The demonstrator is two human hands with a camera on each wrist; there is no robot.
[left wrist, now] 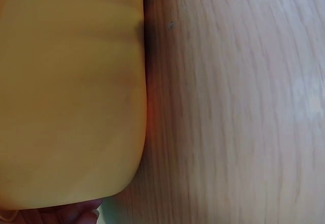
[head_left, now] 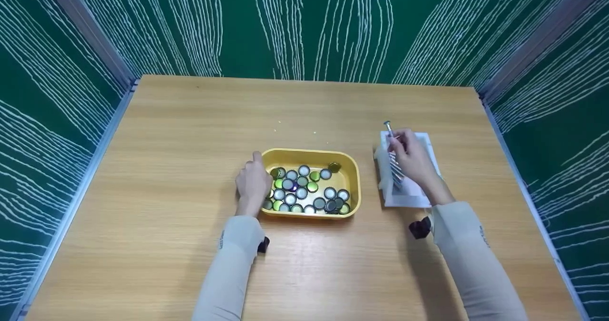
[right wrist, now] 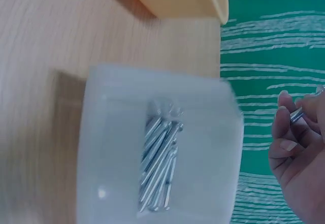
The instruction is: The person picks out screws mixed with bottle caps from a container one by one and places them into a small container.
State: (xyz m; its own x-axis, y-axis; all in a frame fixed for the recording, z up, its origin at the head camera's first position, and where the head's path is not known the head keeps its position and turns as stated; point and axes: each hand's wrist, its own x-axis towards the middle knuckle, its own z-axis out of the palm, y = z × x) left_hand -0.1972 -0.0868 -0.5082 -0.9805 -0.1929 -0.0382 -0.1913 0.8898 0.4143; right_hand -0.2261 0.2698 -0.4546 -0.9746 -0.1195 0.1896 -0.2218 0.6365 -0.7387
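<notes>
A yellow tray point(head_left: 358, 188) holds many bottle caps point(head_left: 301, 193), some silver, some green. My left hand point(head_left: 253, 183) grips its left end; in the left wrist view the fingers point(left wrist: 71, 214) show only partly, below the tray wall point(left wrist: 76, 107). Over the white container point(head_left: 404, 202) on the right, my right hand point(head_left: 416, 159) pinches a long silver bolt point(head_left: 388, 128), head upward. In the right wrist view, that bolt's lower end point(right wrist: 296, 115) sticks out between thumb and fingers. More long bolts point(right wrist: 160, 163) lie inside the translucent white container.
Both containers stand on a wooden table point(head_left: 190, 121). A few tiny pale bits point(head_left: 314, 132) lie behind the yellow tray. Green walls point(head_left: 238, 26) with white streaks enclose the table's back and sides.
</notes>
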